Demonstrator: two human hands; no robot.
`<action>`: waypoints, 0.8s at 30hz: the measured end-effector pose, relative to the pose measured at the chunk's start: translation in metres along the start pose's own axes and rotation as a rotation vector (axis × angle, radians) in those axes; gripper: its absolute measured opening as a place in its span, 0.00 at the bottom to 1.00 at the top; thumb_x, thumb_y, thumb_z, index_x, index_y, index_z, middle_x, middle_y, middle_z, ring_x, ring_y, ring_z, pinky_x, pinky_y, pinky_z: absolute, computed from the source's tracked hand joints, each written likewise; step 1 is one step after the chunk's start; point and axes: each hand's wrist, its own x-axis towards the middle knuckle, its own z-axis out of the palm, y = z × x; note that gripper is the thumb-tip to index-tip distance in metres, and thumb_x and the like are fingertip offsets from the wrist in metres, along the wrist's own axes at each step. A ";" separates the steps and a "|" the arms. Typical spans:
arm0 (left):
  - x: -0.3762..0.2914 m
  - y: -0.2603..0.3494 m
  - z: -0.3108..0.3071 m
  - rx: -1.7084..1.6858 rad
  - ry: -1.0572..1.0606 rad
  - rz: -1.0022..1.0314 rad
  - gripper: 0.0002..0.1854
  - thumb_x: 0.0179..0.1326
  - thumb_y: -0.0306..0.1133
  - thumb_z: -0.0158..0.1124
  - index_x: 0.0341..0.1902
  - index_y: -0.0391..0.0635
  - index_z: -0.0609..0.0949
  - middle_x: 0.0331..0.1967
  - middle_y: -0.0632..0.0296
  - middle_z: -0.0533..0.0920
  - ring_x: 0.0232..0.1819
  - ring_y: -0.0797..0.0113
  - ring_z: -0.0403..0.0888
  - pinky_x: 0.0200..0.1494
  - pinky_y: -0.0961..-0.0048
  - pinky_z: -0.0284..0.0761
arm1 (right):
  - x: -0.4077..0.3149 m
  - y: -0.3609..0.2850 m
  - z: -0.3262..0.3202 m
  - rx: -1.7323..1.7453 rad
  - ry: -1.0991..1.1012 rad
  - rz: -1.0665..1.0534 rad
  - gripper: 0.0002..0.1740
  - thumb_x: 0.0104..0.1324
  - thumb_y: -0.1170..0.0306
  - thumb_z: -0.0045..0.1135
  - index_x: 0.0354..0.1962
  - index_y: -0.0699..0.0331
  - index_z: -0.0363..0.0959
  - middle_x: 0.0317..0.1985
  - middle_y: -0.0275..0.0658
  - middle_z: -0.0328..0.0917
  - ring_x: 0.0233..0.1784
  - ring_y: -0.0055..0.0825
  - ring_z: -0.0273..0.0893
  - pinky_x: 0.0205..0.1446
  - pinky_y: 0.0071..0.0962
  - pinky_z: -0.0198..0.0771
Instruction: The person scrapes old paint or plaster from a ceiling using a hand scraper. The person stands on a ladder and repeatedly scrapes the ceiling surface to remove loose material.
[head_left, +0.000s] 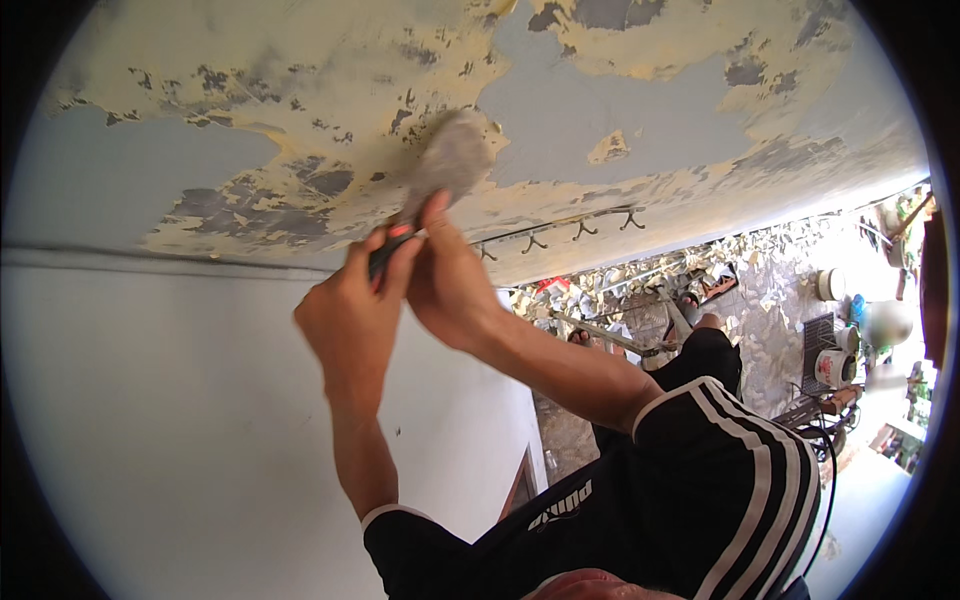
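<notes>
A putty knife (455, 154) with a wide, blurred metal blade and a black-and-red handle lies against the peeling wall (555, 120). My left hand (356, 300) is closed around the handle. Beside it, my right hand (454, 281) also grips the tool, its thumb extended near the base of the blade. Cream paint with ragged edges surrounds the blade, next to bare grey-blue areas and darker patches. Motion blur hides the exact contact of the blade edge, and part of the handle is covered by my fingers.
A rail with several metal hooks (585, 229) is fixed to the wall. Paint flakes (750, 259) litter the floor below. My feet are by a metal frame (615, 336). Several buckets, including a white bucket (830, 367), stand at right. A white wall (202, 390) adjoins at left.
</notes>
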 end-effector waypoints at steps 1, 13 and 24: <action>-0.002 -0.005 -0.014 -0.012 0.066 0.000 0.17 0.65 0.49 0.71 0.48 0.53 0.90 0.22 0.60 0.87 0.24 0.58 0.87 0.30 0.66 0.78 | 0.001 0.005 0.011 0.017 -0.009 0.022 0.33 0.80 0.40 0.33 0.45 0.61 0.72 0.44 0.37 0.79 0.50 0.32 0.78 0.63 0.39 0.71; 0.019 0.048 -0.046 0.044 -0.028 0.059 0.19 0.65 0.52 0.71 0.48 0.50 0.90 0.25 0.56 0.88 0.28 0.55 0.88 0.34 0.65 0.81 | -0.010 -0.039 0.030 0.207 -0.071 0.006 0.28 0.82 0.44 0.34 0.42 0.59 0.71 0.46 0.38 0.79 0.51 0.32 0.77 0.60 0.39 0.72; -0.031 0.121 0.067 -1.160 -0.138 -0.222 0.20 0.77 0.44 0.59 0.46 0.35 0.84 0.16 0.64 0.77 0.18 0.76 0.72 0.24 0.73 0.67 | -0.072 -0.157 0.001 -0.715 0.064 -0.201 0.22 0.81 0.56 0.49 0.52 0.70 0.72 0.45 0.43 0.78 0.50 0.33 0.78 0.55 0.35 0.77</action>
